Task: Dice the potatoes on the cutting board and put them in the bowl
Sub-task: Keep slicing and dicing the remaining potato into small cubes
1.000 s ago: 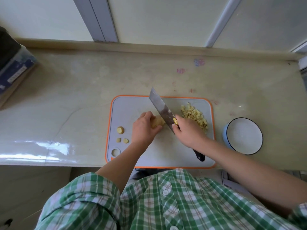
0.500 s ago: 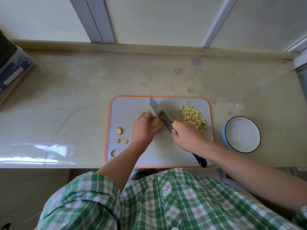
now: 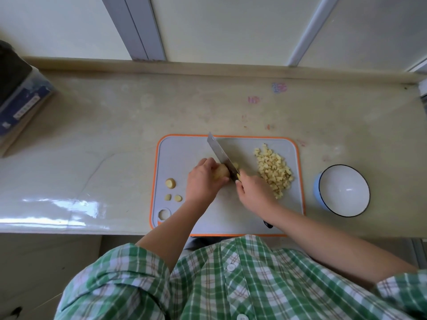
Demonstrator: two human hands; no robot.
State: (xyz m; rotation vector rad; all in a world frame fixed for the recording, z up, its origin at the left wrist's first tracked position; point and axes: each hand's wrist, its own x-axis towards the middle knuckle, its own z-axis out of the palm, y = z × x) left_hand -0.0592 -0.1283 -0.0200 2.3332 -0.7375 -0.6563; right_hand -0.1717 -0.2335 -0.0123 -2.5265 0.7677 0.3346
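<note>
Head view, looking down on a pale stone tabletop (image 3: 104, 135) that runs against a wall at its far edge. A grey cutting board (image 3: 180, 153) with an orange rim lies along the front edge, right of centre. The left hand (image 3: 202, 181) curls its fingers over a potato (image 3: 220, 173) near the board's middle and holds it down. The right hand (image 3: 253, 192) is wrapped round the handle of a knife (image 3: 219, 151). Its blade slants from the board's far edge down to the potato, pressed against the potato's right side. A pile of diced potato (image 3: 273, 169) sits on the board's right half, close to its right edge. Three small potato end pieces (image 3: 170, 183) lie near the left edge, above a round hanging hole (image 3: 164, 214) in the near-left corner. A bowl (image 3: 342, 195), blue outside and white inside, stands on the tabletop just right of the board and apart from it. A broad stretch of tabletop lies between the board and a dark blue box (image 3: 20, 105) at the left edge. The picture's border cuts the box off. The left hand covers most of the potato, and where the blade meets it cannot be made out. The right hand and forearm hide the knife handle except for its dark tip (image 3: 268, 224). A green plaid shirt (image 3: 231, 285) fills the bottom of the view.
</note>
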